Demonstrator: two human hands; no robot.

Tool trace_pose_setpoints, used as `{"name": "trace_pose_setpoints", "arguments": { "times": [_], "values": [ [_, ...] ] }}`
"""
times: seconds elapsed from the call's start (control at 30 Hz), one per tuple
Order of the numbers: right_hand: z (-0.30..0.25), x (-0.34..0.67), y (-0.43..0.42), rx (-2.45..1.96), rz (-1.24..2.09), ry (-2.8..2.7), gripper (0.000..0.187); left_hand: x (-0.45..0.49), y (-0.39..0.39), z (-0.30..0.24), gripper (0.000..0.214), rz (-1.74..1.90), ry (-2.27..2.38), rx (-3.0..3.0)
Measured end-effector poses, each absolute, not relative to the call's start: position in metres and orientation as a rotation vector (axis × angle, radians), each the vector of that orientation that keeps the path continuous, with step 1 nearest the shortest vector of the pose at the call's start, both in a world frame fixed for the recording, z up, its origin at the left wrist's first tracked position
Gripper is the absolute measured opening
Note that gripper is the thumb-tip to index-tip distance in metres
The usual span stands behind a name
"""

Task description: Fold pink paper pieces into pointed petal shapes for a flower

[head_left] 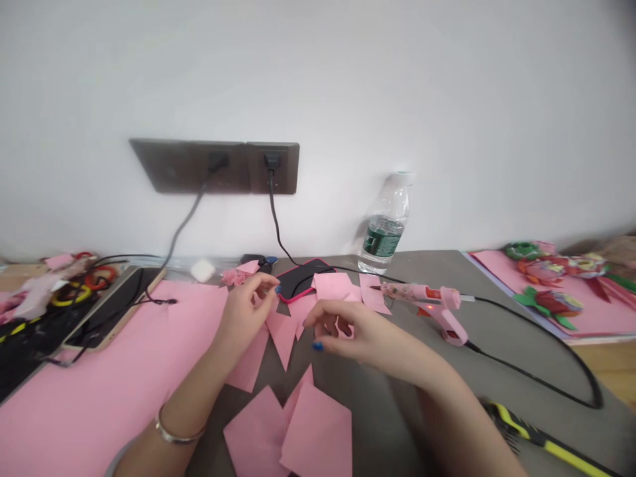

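My left hand (251, 301) hovers over small pink paper pieces, its thumb and index finger brought together. Whatever may be between those fingertips is too small to tell. Right of it, my right hand (348, 328) is curled loosely, with a gap between thumb and fingers and nothing visible in it. Beneath and between the hands lies a pointed pink paper piece (282, 334). More cut pink paper pieces (318, 430) overlap on the grey table nearest me. Other pink squares (332, 286) rest behind my right hand, partly over a dark pink-edged phone (303, 275).
A pink glue gun (422, 296) with a lit red light lies at right, its cable looping. Behind stands a water bottle (385, 225). Large pink sheets (124, 384) and a phone (112, 308) are at left. Paper flowers (551, 301) and a yellow-black tool (541, 437) lie right.
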State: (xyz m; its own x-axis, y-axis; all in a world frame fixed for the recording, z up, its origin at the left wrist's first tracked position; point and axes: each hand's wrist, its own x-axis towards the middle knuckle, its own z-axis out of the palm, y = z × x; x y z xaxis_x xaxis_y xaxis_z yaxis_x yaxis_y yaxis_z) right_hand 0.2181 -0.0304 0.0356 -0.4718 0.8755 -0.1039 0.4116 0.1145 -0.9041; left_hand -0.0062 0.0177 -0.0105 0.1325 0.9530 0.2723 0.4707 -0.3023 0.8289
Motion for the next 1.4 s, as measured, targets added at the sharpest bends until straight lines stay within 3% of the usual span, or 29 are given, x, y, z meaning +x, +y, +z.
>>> {"name": "trace_pose_setpoints", "arguments": {
  "times": [0.1,0.2,0.4,0.7,0.93,1.07,1.23,1.4],
  "values": [
    [0.025,0.212,-0.025,-1.357,1.189,-1.850,0.016,-0.008,0.019,-0.010,0.011,0.910,1.329,2.087],
    [0.017,0.208,-0.021,-1.385,1.175,-1.826,0.014,-0.010,0.023,-0.013,0.030,0.711,1.185,2.251],
    [0.011,0.201,-0.017,-1.326,1.195,-1.772,0.011,-0.010,0.025,-0.018,0.036,0.605,1.067,2.298],
    [0.003,0.200,-0.012,-1.298,1.039,-1.782,0.014,-0.011,0.018,-0.008,0.029,0.861,1.240,2.057],
    [0.005,0.189,-0.019,-1.194,1.226,-1.798,0.019,-0.008,0.014,-0.009,0.028,1.012,1.238,1.967],
    [-0.002,0.187,-0.017,-1.085,1.229,-1.688,0.041,-0.002,0.011,-0.009,0.025,0.990,1.146,1.926],
    [-0.005,0.187,-0.014,-1.006,1.200,-1.633,0.023,0.006,0.003,-0.008,0.031,0.791,1.039,1.797],
    [-0.004,0.182,-0.019,-1.003,1.216,-1.658,0.031,0.009,-0.004,-0.008,0.031,0.749,1.045,1.739]
  ]
}}
